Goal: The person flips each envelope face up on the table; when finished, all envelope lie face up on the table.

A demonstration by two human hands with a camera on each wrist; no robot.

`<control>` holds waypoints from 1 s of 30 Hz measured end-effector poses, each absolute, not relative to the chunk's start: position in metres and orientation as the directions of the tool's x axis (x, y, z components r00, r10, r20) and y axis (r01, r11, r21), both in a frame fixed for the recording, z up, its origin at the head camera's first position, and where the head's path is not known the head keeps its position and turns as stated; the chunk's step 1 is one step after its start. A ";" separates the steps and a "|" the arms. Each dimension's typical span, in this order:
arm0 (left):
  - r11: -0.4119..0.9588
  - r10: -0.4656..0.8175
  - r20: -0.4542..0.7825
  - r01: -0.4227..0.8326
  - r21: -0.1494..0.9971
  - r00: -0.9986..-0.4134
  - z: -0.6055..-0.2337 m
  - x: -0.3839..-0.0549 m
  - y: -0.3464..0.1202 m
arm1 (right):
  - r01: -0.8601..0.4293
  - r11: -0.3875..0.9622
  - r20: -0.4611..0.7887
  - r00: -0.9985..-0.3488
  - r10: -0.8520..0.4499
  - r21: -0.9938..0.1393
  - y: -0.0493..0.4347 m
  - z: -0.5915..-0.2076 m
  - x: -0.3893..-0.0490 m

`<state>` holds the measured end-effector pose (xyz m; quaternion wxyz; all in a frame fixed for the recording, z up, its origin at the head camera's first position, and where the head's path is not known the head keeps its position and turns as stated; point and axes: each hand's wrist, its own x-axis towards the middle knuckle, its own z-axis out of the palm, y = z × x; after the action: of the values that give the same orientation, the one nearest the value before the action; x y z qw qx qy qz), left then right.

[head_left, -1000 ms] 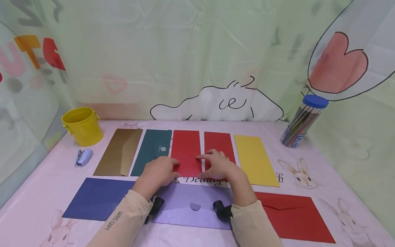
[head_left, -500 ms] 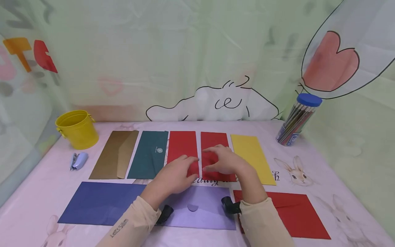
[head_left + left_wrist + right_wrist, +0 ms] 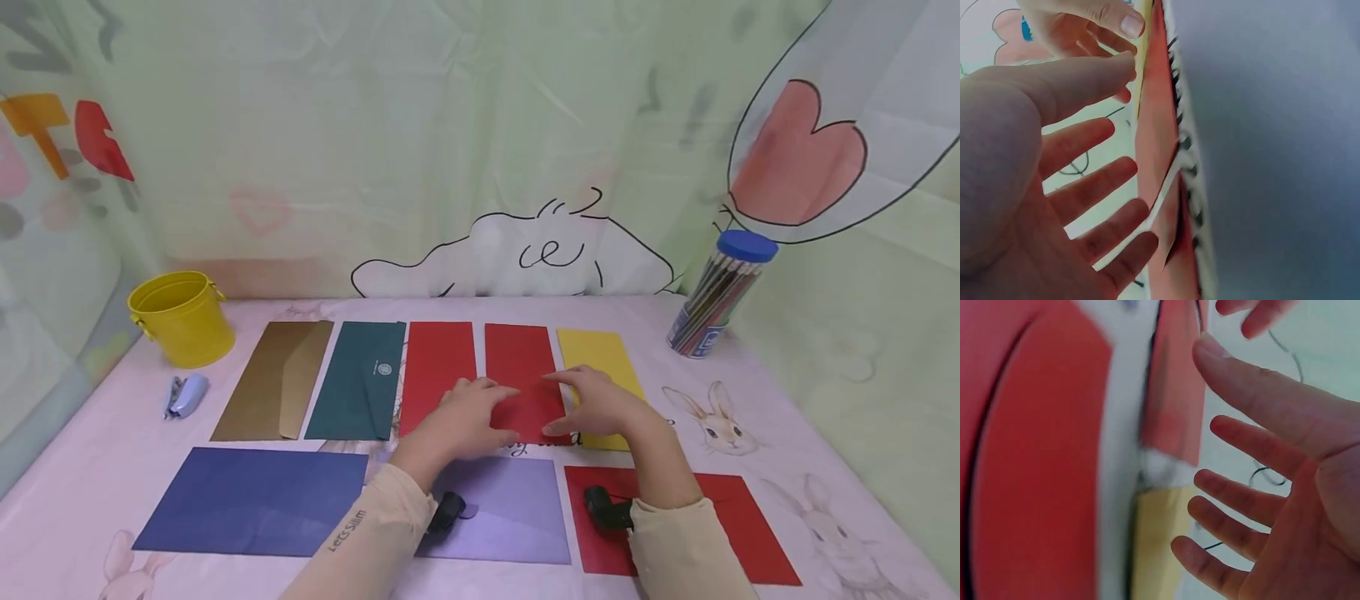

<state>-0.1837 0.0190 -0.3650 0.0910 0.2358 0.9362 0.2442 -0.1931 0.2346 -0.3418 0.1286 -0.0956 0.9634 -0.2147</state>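
Note:
My left hand hovers with loosely spread fingers between the left red envelope and the right red envelope. Its fingertips overlap the right one in the head view. To the right, my right hand overlaps the yellow envelope, its thumb and index finger reaching over the right red envelope's edge. In both wrist views, the fingers are extended and apart, with nothing between them. Below the hands lie a lavender envelope, partly hidden by the left sleeve, and a red envelope under the right forearm.
Brown and dark green envelopes continue the back row leftward. A blue envelope lies front left. Behind stand a yellow bucket, a small lilac stapler and, at right, a clear jar of pencils with a blue lid.
Both hands have shifted rightward, from around the left red envelope to around the right one, the right hand reaching the yellow envelope. The head view has turned slightly right. The envelopes keep their layout.

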 end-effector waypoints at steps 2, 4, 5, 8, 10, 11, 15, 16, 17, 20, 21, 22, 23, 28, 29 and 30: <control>0.781 0.494 -0.067 0.408 0.473 -0.867 -0.368 -0.183 0.024 | -0.127 0.893 -0.213 -0.948 -0.237 -0.431 0.240 -0.343 -0.192; 0.794 0.496 -0.076 0.416 0.444 -0.865 -0.369 -0.182 0.028 | -0.120 0.894 -0.218 -0.948 -0.233 -0.431 0.245 -0.343 -0.192; 0.800 0.495 -0.078 0.419 0.429 -0.865 -0.370 -0.182 0.030 | -0.118 0.895 -0.220 -0.948 -0.231 -0.430 0.247 -0.343 -0.192; 0.823 0.486 -0.078 0.425 0.377 -0.871 -0.370 -0.180 0.034 | -0.106 0.892 -0.227 -0.948 -0.224 -0.440 0.251 -0.343 -0.193; 0.839 0.473 -0.079 0.422 0.343 -0.877 -0.370 -0.179 0.035 | -0.101 0.887 -0.231 -0.947 -0.225 -0.450 0.252 -0.344 -0.194; 0.846 0.468 -0.079 0.421 0.326 -0.880 -0.370 -0.178 0.035 | -0.099 0.886 -0.233 -0.946 -0.225 -0.453 0.252 -0.345 -0.195; 0.862 0.457 -0.071 0.422 0.281 -0.887 -0.370 -0.175 0.037 | -0.076 0.886 -0.247 -0.946 -0.209 -0.458 0.253 -0.349 -0.196; 0.864 0.455 -0.067 0.422 0.275 -0.888 -0.370 -0.175 0.038 | -0.071 0.887 -0.251 -0.946 -0.205 -0.456 0.253 -0.349 -0.196; 0.866 0.454 -0.063 0.423 0.268 -0.889 -0.371 -0.175 0.038 | -0.067 0.888 -0.253 -0.946 -0.201 -0.454 0.253 -0.350 -0.196; 0.870 0.451 -0.049 0.427 0.245 -0.891 -0.371 -0.173 0.039 | -0.066 0.891 -0.254 -0.947 -0.198 -0.449 0.253 -0.350 -0.196; 0.871 0.453 -0.044 0.431 0.234 -0.891 -0.372 -0.173 0.040 | -0.070 0.891 -0.252 -0.946 -0.202 -0.449 0.253 -0.350 -0.195; 0.870 0.458 -0.035 0.440 0.221 -0.888 -0.372 -0.173 0.040 | -0.073 0.889 -0.250 -0.947 -0.204 -0.451 0.253 -0.350 -0.195; 0.868 0.465 -0.022 0.450 0.210 -0.885 -0.372 -0.173 0.040 | -0.075 0.888 -0.248 -0.946 -0.206 -0.453 0.252 -0.350 -0.195; 0.841 0.508 0.080 0.514 0.168 -0.858 -0.370 -0.173 0.041 | -0.080 0.875 -0.253 -0.941 -0.224 -0.478 0.253 -0.350 -0.196; 0.837 0.513 0.102 0.523 0.162 -0.852 -0.370 -0.174 0.041 | -0.080 0.869 -0.258 -0.938 -0.231 -0.488 0.254 -0.350 -0.197; 0.834 0.517 0.123 0.531 0.152 -0.847 -0.369 -0.174 0.041 | -0.075 0.861 -0.264 -0.935 -0.236 -0.503 0.256 -0.349 -0.197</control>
<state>-0.1742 0.0409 -0.3690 -0.0381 0.2740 0.9567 0.0905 -0.1972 0.2556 -0.3494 0.1605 -0.0819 0.9512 -0.2507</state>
